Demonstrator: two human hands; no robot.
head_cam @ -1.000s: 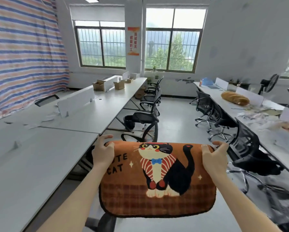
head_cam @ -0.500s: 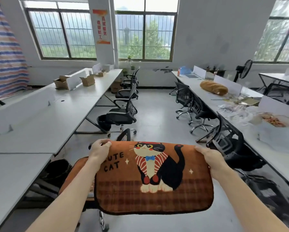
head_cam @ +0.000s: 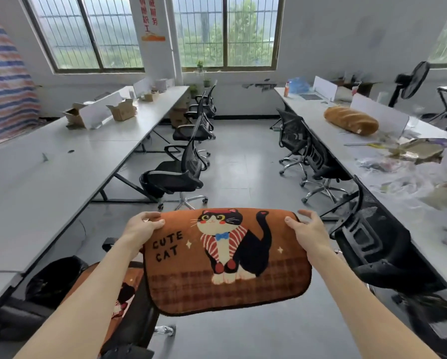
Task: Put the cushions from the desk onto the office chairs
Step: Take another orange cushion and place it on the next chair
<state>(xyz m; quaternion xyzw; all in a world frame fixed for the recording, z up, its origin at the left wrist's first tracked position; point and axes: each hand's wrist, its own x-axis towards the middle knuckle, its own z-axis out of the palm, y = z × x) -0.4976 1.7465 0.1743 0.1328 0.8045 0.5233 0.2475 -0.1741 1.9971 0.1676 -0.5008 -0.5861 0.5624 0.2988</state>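
I hold the cushion [head_cam: 225, 260] low in the middle of the frame, a plush orange rounded rectangle with a cat print. My left hand [head_cam: 139, 226] and right hand [head_cam: 308, 230] pinch its far corners. A second cushion [head_cam: 118, 288] lies on the black chair [head_cam: 137, 322] at lower left.

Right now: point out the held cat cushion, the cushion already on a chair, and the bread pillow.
cat cushion [head_cam: 225, 257]: head view, cat's chest.
second cushion [head_cam: 124, 286]: head view, part visible on chair seat.
bread-shaped pillow [head_cam: 350, 120]: head view, middle of loaf.
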